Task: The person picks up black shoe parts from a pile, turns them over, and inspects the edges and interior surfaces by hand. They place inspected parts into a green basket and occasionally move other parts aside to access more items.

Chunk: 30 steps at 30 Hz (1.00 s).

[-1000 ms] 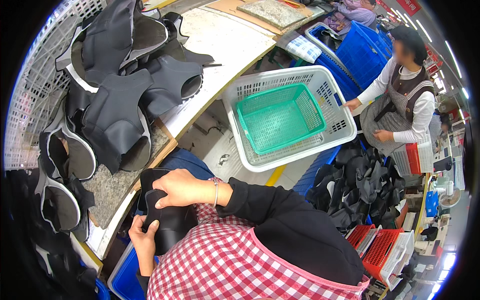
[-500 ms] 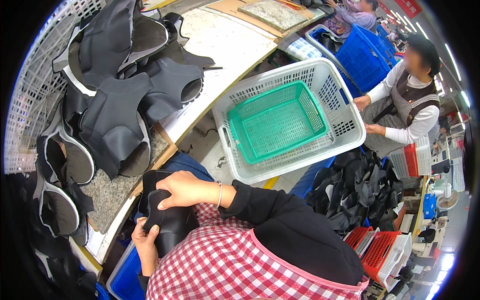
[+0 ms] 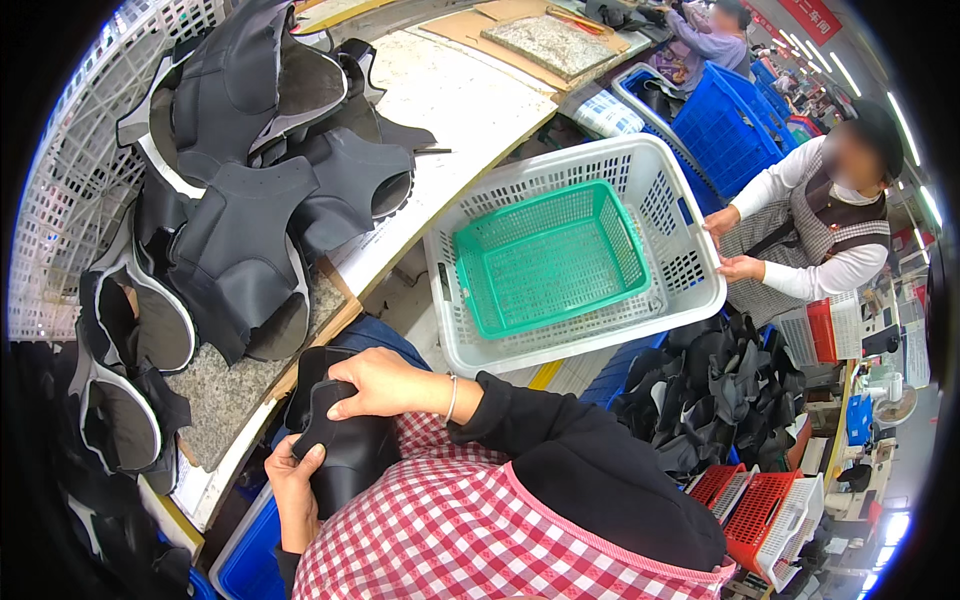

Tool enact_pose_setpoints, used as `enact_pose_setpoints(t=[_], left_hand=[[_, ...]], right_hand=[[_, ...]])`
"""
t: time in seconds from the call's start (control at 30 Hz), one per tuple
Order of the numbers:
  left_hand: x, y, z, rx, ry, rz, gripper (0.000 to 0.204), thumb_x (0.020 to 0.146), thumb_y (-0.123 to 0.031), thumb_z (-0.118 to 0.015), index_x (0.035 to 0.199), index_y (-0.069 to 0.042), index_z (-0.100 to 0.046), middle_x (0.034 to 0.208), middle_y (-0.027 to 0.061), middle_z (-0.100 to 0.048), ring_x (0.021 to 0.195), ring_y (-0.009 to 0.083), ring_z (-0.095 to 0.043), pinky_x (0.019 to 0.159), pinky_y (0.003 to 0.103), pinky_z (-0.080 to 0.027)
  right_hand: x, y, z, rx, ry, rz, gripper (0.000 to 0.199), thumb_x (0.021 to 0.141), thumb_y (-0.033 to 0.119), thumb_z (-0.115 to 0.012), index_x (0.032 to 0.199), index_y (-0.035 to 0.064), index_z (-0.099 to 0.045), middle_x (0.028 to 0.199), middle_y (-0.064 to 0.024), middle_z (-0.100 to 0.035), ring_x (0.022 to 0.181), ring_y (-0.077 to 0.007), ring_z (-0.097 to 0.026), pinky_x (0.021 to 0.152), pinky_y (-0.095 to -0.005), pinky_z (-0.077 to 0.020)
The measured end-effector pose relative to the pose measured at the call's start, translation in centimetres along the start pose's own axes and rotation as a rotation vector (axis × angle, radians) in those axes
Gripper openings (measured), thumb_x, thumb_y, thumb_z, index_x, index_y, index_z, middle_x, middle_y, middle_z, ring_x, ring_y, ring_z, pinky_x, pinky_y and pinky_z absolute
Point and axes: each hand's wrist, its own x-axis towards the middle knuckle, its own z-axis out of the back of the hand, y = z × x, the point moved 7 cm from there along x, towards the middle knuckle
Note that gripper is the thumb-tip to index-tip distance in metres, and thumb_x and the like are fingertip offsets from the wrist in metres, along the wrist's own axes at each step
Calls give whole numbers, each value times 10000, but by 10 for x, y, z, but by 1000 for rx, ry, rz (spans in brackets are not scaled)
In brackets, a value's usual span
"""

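Observation:
A black shoe upper [image 3: 350, 465] is held between my two hands in front of the red checked apron. My left hand [image 3: 293, 485] grips its lower left edge, thumb on the outside. My right hand [image 3: 378, 384], with a bracelet at the wrist, pinches the upper's top edge. My fingertips behind the material are hidden. Beside my hands, on the bench at the left, lies a heap of black shoe uppers [image 3: 240, 215] with grey linings and pale edges.
Across from me a co-worker [image 3: 825, 205] holds a white basket [image 3: 440, 315] with a green basket [image 3: 615, 285] inside. Black pieces [image 3: 710, 385] are heaped to the right, near red and white baskets [image 3: 755, 525]. A stone slab [image 3: 220, 410] lies on the bench edge. Blue crates [image 3: 730, 120] stand behind.
My hands keep their hold on the shoe upper and have shifted only slightly. The co-worker's far hand and the white basket have moved a little.

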Motion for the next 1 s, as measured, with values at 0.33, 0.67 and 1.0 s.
enact_pose_setpoints(t=[0.33, 0.67, 1.0], left_hand=[[-4, 2, 2, 63, 20, -5, 204, 862, 17, -775, 1051, 11, -698, 937, 16, -716, 818, 83, -635, 797, 250, -508], [-4, 6, 4, 47, 3, 3, 213, 863, 6, -783, 1059, 12, -700, 949, 19, -722, 830, 81, -637, 812, 244, -505], [-2, 7, 3, 52, -8, 11, 227, 862, -3, -793, 1069, 11, -698, 969, 36, -730, 846, 92, -648, 833, 257, -516]], right_hand=[[-3, -2, 1, 32, 19, 2, 471, 780, 479, -810, 945, 53, -696, 854, -185, -706, 842, -405, -693, 727, -473, -522], [-5, -5, -3, 45, -23, 24, 485, 801, 467, -802, 1017, 44, -702, 922, -177, -719, 888, -403, -693, 767, -469, -525], [-35, -27, 14, 319, -175, 137, 359, 896, 295, -764, 1113, 33, -650, 1040, -145, -691, 996, -306, -673, 869, -391, -518]])
